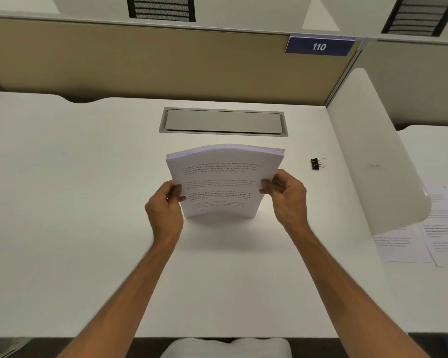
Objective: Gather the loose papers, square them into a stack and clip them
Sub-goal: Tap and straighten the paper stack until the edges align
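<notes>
A thick stack of printed white papers (223,182) stands upright on its bottom edge on the white desk (75,202), slightly bowed, its printed face toward me. My left hand (166,205) grips the stack's left edge. My right hand (285,195) grips its right edge. A black binder clip (317,163) lies on the desk to the right of the stack, apart from both hands.
A grey cable-port lid (223,121) is set into the desk behind the stack. A tan partition (140,60) with a "110" sign (319,46) closes the back. A white side divider (373,156) stands at the right; beyond it lie more printed sheets (424,241) on the neighbouring desk.
</notes>
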### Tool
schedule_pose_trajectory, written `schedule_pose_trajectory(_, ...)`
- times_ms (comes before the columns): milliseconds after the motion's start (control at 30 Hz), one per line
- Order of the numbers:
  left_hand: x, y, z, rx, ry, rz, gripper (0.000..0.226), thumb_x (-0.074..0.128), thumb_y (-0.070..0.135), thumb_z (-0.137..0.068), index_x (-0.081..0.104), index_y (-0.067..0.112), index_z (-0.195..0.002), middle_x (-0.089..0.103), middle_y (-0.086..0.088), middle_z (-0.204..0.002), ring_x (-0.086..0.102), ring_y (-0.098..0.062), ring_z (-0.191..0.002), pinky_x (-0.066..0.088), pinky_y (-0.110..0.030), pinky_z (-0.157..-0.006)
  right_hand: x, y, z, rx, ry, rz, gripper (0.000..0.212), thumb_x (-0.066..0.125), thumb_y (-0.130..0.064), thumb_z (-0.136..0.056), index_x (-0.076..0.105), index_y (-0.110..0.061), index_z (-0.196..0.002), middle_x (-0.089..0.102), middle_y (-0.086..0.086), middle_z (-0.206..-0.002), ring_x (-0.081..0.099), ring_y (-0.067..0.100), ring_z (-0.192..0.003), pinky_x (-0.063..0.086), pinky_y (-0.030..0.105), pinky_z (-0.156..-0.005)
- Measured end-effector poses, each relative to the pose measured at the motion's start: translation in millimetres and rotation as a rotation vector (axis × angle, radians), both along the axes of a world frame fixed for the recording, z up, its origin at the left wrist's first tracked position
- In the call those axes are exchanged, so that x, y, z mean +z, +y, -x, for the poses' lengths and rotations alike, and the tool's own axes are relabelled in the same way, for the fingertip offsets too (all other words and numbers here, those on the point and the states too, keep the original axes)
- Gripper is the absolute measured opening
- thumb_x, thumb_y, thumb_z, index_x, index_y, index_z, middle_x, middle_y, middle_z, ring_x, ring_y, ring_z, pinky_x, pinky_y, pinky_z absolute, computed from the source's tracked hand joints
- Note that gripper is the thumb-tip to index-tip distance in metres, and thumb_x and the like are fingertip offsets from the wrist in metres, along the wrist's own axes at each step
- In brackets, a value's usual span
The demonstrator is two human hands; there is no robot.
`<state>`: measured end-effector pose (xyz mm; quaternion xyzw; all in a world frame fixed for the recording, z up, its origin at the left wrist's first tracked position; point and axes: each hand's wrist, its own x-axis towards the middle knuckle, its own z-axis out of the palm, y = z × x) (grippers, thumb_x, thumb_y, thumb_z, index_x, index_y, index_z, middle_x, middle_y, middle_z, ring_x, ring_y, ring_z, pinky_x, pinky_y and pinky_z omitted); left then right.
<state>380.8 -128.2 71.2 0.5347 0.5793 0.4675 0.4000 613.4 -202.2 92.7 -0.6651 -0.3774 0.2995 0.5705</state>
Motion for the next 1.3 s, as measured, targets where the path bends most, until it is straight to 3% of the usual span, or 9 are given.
schedule_pose_trajectory(100, 1.5, 0.3, 3.9, -0.002, -0.020, -0.024, 0.023, 0.056, 0.000, -0.099, 0.070, 0.018, -0.096, 0.071, 0.020, -0.092, 0.068, 0.003, -0.071, 0.061, -0.024, -0.078, 1.5, -0.8, 1.2, 0.003, 0.011, -0.021, 0.024, 0.060, 0.010, -0.091, 0.069, -0.011, -0.098, 0.075, -0.016, -0.088, 0.067, 0.008, -0.075, 0.057, 0.020, -0.073)
schedule_pose_trajectory(200, -1.7, -2.2, 6.6, -0.016, -0.032, -0.007, 0.021, 0.056, 0.000, -0.099, 0.071, 0.015, -0.100, 0.073, 0.012, -0.095, 0.069, 0.001, -0.074, 0.062, -0.028, -0.079, -1.3, -2.4, 1.7, 0.025, 0.009, -0.021, 0.025, 0.059, 0.010, -0.092, 0.069, -0.011, -0.100, 0.075, -0.014, -0.089, 0.067, 0.007, -0.076, 0.057, 0.020, -0.074)
schedule_pose_trajectory(400, -8.2, -2.2, 8.6, -0.002, -0.099, 0.015, 0.027, 0.064, 0.004, -0.096, 0.070, 0.004, -0.123, 0.074, 0.001, -0.109, 0.072, 0.003, -0.080, 0.061, -0.022, -0.071, -4.3, -1.7, 2.1, 0.062, 0.017, 0.005, 0.028, 0.059, 0.010, -0.092, 0.069, -0.012, -0.107, 0.074, 0.002, -0.098, 0.068, 0.008, -0.079, 0.058, 0.021, -0.073)
schedule_pose_trajectory(533, -9.0, 0.0, 14.2, -0.011, -0.129, 0.028, 0.030, 0.068, 0.002, -0.092, 0.069, 0.003, -0.123, 0.073, 0.000, -0.112, 0.074, 0.001, -0.083, 0.061, -0.021, -0.069, -5.9, -1.7, -3.0, 0.061, -0.058, 0.035, 0.028, 0.063, 0.003, -0.092, 0.072, -0.018, -0.108, 0.076, -0.004, -0.098, 0.068, 0.011, -0.081, 0.059, 0.025, -0.074)
schedule_pose_trajectory(733, -9.7, 2.8, 20.5, -0.035, -0.115, 0.042, 0.029, 0.071, 0.001, -0.090, 0.071, 0.003, -0.119, 0.074, 0.001, -0.106, 0.074, 0.000, -0.080, 0.060, -0.020, -0.064, -5.4, -4.3, -4.8, 0.071, -0.080, 0.056, 0.030, 0.066, 0.002, -0.091, 0.074, -0.009, -0.118, 0.076, -0.004, -0.106, 0.071, -0.003, -0.091, 0.051, 0.009, -0.083)
schedule_pose_trajectory(867, -9.3, 4.4, 20.4, -0.068, -0.092, 0.037, 0.028, 0.071, 0.002, -0.091, 0.072, 0.004, -0.118, 0.073, 0.009, -0.105, 0.074, 0.000, -0.081, 0.060, -0.020, -0.061, -5.6, -1.6, -4.9, 0.090, -0.148, 0.063, 0.031, 0.065, 0.000, -0.092, 0.074, -0.011, -0.119, 0.076, -0.006, -0.110, 0.070, -0.002, -0.096, 0.051, 0.011, -0.087)
schedule_pose_trajectory(1000, -7.1, 7.7, 21.5, -0.070, -0.077, 0.028, 0.026, 0.072, 0.004, -0.090, 0.074, 0.004, -0.116, 0.075, 0.000, -0.106, 0.074, -0.001, -0.078, 0.060, -0.023, -0.056, -2.2, -1.6, -9.7, 0.099, -0.152, 0.020, 0.030, 0.064, 0.002, -0.092, 0.074, -0.007, -0.118, 0.076, -0.003, -0.110, 0.069, -0.003, -0.096, 0.050, 0.011, -0.085)
schedule_pose_trajectory(1167, -11.4, 7.8, 28.0, -0.097, -0.087, 0.035, 0.026, 0.072, 0.002, -0.090, 0.074, 0.004, -0.116, 0.076, -0.002, -0.107, 0.075, -0.007, -0.080, 0.062, -0.027, -0.060, -5.5, -6.5, -13.2, 0.146, -0.122, 0.040, 0.031, 0.065, 0.005, -0.091, 0.073, -0.008, -0.118, 0.075, -0.020, -0.101, 0.069, -0.006, -0.093, 0.051, 0.011, -0.084)
schedule_pose_trajectory(1300, -13.4, 4.2, 29.3, -0.116, -0.103, 0.060, 0.029, 0.070, 0.001, -0.091, 0.071, 0.002, -0.120, 0.074, -0.002, -0.113, 0.076, -0.006, -0.084, 0.063, -0.026, -0.063, -11.9, -10.2, -14.9, 0.161, -0.105, 0.039, 0.031, 0.065, 0.006, -0.091, 0.071, -0.004, -0.120, 0.075, -0.002, -0.110, 0.069, -0.007, -0.092, 0.052, 0.014, -0.084)
